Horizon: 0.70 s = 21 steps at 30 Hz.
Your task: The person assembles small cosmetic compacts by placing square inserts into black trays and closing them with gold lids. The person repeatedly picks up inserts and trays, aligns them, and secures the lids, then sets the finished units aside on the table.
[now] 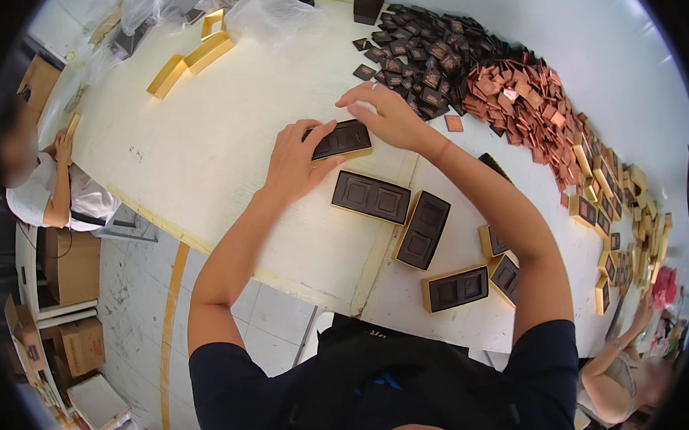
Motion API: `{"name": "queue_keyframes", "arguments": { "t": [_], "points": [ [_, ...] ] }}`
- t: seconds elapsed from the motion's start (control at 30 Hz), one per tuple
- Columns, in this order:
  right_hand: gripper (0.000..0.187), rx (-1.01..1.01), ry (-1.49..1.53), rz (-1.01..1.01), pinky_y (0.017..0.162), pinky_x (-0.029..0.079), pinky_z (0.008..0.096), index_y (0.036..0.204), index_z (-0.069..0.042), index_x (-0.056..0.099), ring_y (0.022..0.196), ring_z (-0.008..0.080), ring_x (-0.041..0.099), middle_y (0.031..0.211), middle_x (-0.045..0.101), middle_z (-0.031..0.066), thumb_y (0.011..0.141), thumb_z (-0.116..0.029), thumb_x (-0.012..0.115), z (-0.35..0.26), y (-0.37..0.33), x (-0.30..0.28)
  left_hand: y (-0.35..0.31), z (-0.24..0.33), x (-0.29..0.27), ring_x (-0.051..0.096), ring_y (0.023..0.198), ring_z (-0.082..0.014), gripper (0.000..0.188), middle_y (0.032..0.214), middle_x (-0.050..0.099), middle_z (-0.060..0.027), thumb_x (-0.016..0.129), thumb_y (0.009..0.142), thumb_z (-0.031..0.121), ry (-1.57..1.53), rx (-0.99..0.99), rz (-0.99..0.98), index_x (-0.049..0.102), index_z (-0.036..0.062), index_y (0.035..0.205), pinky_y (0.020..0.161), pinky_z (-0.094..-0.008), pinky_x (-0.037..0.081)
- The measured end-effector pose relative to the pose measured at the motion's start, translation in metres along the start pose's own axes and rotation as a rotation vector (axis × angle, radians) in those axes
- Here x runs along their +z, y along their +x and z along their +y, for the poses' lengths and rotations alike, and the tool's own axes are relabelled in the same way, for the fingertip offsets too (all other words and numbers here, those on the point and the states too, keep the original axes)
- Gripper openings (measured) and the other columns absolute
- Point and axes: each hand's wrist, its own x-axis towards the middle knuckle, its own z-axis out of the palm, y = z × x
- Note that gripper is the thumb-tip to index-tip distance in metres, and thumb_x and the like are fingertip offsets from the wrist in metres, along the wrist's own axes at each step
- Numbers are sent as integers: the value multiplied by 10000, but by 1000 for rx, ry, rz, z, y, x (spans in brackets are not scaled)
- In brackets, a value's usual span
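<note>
A small gold box with a dark two-compartment tray [345,139] lies on the white table, its compartments seemingly unfilled. My left hand [293,161] grips its left end, thumb along the near side and fingers over the far side. At the box's far right corner is my right hand [392,117], fingers apart and slightly curved, with nothing visible in them. Just nearer to me sits a second gold box with a dark tray [370,197]. Another such box [422,230] stands at an angle to its right.
Past my right hand spreads a heap of black square packets [430,55], beside reddish-brown square packets [522,100]. More boxes [456,288] sit by my right forearm. Gold box sleeves [190,63] lie far left. One person [62,175] sits left, another [614,380] right.
</note>
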Motion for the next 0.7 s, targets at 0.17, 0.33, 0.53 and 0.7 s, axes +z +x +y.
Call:
{"name": "queue_keyframes", "arguments": {
  "t": [0.17,0.33,0.53,0.7],
  "points": [
    [345,-237,-269,-98,1065,395,424,1234,-88,645,1217,311,556,1251,646,116,889,-87,657,-13,-67,-15,-2,-3,-3,556,1136,-292,379,1205,623,-67,807,785,271,1,147,99,691,119,1112,1006,-412,409],
    [245,333,-589,-3,771,507,439,931,-30,641,879,363,628,973,646,167,804,-197,769,-39,-155,-96,14,-51,-33,637,1078,-296,210,1162,690,-120,776,818,179,-64,19,265,749,94,1008,947,-414,482],
    [181,432,-563,187,725,511,425,933,-11,650,834,378,626,892,623,151,810,-109,740,-21,-245,-87,76,-280,-83,590,1181,-359,490,1204,675,-167,710,871,265,777,-47,598,592,36,1288,1069,-464,412],
    [115,521,-442,275,683,505,409,799,-20,642,765,336,620,816,599,128,765,-53,747,-18,-253,-83,87,-301,-90,562,1140,-306,307,1026,707,-110,700,877,291,708,-421,290,684,115,1128,1018,-481,383]
  ]
}}
